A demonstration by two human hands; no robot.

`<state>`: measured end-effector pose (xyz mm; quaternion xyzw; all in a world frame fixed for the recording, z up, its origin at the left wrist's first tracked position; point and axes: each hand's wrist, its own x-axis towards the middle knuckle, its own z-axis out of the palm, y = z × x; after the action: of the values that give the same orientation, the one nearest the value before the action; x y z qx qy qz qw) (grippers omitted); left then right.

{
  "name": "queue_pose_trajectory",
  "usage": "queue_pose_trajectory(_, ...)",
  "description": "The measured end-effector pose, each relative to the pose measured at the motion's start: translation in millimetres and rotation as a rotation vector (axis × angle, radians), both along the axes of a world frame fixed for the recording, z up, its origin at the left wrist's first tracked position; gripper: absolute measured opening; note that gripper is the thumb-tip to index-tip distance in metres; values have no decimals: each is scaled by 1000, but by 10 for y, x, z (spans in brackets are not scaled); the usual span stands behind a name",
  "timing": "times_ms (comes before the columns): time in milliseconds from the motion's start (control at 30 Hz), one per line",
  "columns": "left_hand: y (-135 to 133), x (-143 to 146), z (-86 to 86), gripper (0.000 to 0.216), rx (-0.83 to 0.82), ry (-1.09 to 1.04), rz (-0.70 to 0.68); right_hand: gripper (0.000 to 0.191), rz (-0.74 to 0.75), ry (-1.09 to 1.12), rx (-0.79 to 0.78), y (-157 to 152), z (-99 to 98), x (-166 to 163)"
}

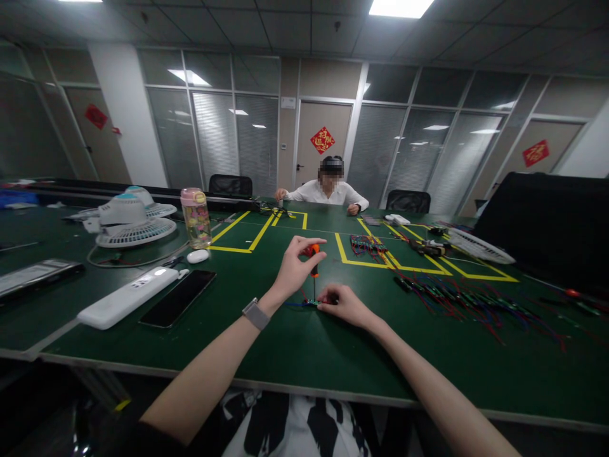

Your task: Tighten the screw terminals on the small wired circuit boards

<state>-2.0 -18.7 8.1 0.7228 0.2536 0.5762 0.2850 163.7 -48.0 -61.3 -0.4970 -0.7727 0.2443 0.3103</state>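
Note:
My left hand (297, 263), with a grey watch band (255, 313) at its wrist, is around the orange-and-black handle of a screwdriver (314, 274). The thumb and index finger curve about the top of the handle. Upright, the screwdriver points its thin shaft down at a small green circuit board (313, 303) with wires on the table. From the right, my right hand (346, 306) pinches the edge of that board, its other fingers curled in. Whether the tip sits in a screw is too small to tell.
Many wired boards (457, 295) lie to the right, with another bunch (368, 246) inside yellow tape. On the left are a phone (178, 298), a white power strip (128, 297), a bottle (195, 219) and fans (136, 231). Across the table sits a person (328, 190).

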Motion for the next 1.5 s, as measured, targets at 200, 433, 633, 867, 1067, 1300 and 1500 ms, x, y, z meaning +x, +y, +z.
queue_pose_trajectory(200,-24,-3,35,34,-87,-33,-177,11,-4,-2,5,-18,24,-6)
queue_pose_trajectory(433,-5,-12,34,28,-52,-28,-112,10,-4,-1,4,-13,19,-3)
queue_pose_trajectory(633,-8,-6,36,33,-163,-64,-279,11,5,12,-4,-7,10,-3)
queue_pose_trajectory(867,13,-10,27,34,-113,-34,-236,10,10,21,-7,5,-2,9)
queue_pose_trajectory(1067,-5,1,20,33,-71,-25,-131,10,3,13,4,-4,2,8)
queue_pose_trajectory(1300,7,-5,28,37,-136,-56,-223,11,1,4,-6,-22,28,-2)
queue_pose_trajectory(1500,17,-18,28,32,-58,-27,-105,9,-7,5,-3,-28,30,-22)
